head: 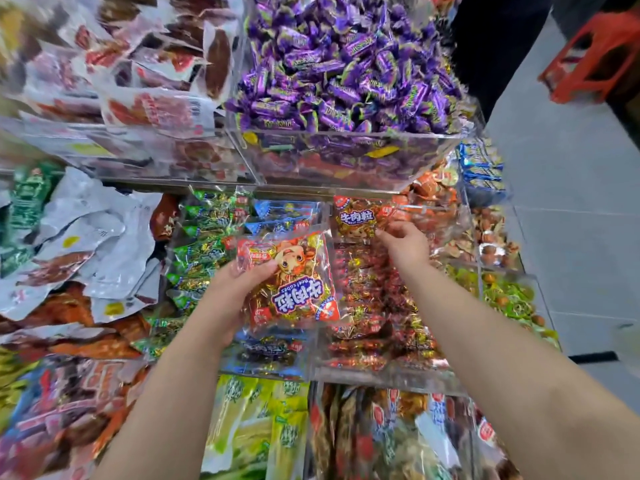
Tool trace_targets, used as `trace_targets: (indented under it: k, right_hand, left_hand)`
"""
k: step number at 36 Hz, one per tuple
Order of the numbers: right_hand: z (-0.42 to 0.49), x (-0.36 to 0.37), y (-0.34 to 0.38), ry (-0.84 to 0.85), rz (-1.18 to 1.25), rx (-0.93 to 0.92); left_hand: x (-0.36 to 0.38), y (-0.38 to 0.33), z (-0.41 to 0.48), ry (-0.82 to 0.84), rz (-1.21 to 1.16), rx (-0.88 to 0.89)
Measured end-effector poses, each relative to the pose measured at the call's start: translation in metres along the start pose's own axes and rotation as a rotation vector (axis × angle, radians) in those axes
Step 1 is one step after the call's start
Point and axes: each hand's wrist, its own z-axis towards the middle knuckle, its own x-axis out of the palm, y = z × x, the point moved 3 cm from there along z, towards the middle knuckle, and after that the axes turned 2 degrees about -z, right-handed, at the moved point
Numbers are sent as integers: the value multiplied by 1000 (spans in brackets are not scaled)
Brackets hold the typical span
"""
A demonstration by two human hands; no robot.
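My left hand (227,299) grips a clear red-and-gold bag of beef cubes (291,282), held upside down above the snack bins, thumb across its top left corner. My right hand (403,242) reaches further back and pinches the lower right corner of a second, matching beef-cube bag (360,216), which stands upright at the back of a clear acrylic bin (384,374) full of red wrapped pieces. Both forearms come in from the bottom of the view.
A higher bin (346,140) of purple wrapped candies overhangs the back. Green (204,244) and blue (277,211) wrapped snacks fill bins to the left, white and red meat packets (90,230) lie further left. Grey floor (571,188) and a red stool (595,53) are at right.
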Motion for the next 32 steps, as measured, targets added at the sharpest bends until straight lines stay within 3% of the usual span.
trace_targets:
  k: [7,20,22,24,26,29,32]
  right_hand:
    - [4,-6,4,27,-124,-41]
    - [-76,-40,-1,-46,166,57]
    - [-93,-39,2,90,302,117]
    - [-111,-30,9,382,512,206]
    - [-126,-21,15,594,473,201]
    - [-137,-10,15,639,179,111]
    - [-138,-10,15,595,178,117]
  left_hand:
    - [1,2,3,-16,3,-6]
    - [17,-7,-6,58,15,-20]
    - [22,-7,-8,77,30,-22]
    - [28,-5,-8,74,77,-25]
    - [34,-5,-8,44,157,-25]
    - [44,-3,-9,-4,294,-16]
    - [49,-4,-12,-32,357,9]
